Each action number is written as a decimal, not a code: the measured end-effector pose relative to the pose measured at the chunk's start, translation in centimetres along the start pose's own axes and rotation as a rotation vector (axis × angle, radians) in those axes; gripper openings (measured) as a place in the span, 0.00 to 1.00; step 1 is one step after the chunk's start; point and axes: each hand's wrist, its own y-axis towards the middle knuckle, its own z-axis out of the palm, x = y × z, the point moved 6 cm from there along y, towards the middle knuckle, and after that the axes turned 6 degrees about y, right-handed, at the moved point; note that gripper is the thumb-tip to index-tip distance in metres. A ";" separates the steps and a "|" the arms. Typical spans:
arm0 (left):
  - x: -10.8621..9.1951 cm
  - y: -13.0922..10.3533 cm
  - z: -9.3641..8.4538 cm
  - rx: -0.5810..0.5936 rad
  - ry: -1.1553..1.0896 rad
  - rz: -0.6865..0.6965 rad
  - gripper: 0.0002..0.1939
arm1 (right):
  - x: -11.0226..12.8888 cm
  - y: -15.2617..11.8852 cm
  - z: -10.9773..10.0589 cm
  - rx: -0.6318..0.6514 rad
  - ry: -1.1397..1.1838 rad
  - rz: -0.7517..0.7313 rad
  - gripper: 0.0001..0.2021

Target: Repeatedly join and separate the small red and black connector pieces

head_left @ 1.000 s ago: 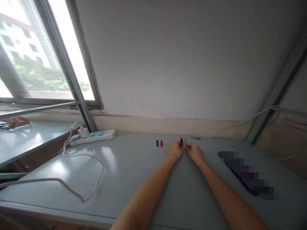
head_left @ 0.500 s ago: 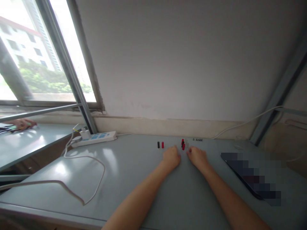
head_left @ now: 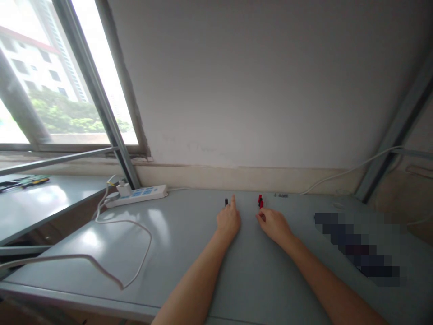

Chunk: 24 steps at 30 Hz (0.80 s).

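My left hand [head_left: 229,220] rests on the desk with its index finger stretched forward and its other fingers partly bent. A small black cylinder [head_left: 226,202] stands just beyond its fingers. The red cylinder that stood beside the black one is hidden at this hand. My right hand [head_left: 274,224] is closed, thumb and index finger drawn together low over the desk. Whatever lies between those fingertips is too small to make out. Right in front of them is a small cluster of red and black cylinders [head_left: 260,201].
Several tiny grey pieces [head_left: 281,195] lie in a row near the wall. A white power strip [head_left: 149,193] with a looping cable [head_left: 149,243] occupies the left side. A dark, pixelated flat object [head_left: 358,248] lies at the right. Another desk [head_left: 64,194] stands beyond the frame post.
My left hand has moved left to the separate cylinders and stretched its index finger. My right hand has shifted slightly left. The other person's hand at the far-left desk is out of view.
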 end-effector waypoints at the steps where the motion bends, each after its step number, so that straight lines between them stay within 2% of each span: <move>1: 0.1 0.1 -0.1 -0.021 -0.011 0.000 0.26 | 0.0 0.0 0.0 0.003 0.007 0.002 0.08; 4: 0.5 0.5 -0.5 -0.091 -0.136 -0.002 0.18 | -0.2 0.1 0.2 0.014 0.056 0.016 0.08; 8: 0.7 0.8 -0.6 -0.123 -0.586 -0.024 0.12 | -1.0 0.4 0.5 -0.035 0.222 0.065 0.09; 10: 0.5 0.8 -0.2 -0.060 -0.863 -0.071 0.10 | -1.3 0.6 0.6 -0.074 0.336 0.077 0.10; 14: -1.0 0.3 0.7 0.169 -1.277 -0.120 0.09 | -1.5 0.8 0.8 -0.101 0.512 0.056 0.15; 16: -1.4 0.0 0.8 0.220 -1.364 -0.118 0.08 | -1.5 0.9 0.8 -0.106 0.583 0.035 0.17; 19: -1.4 -0.1 0.7 0.228 -1.412 -0.132 0.07 | -1.5 1.0 0.9 -0.106 0.645 0.021 0.15; 24: -0.8 -0.1 0.5 0.188 -1.388 -0.237 0.07 | -1.5 1.0 0.9 -0.158 0.684 -0.032 0.06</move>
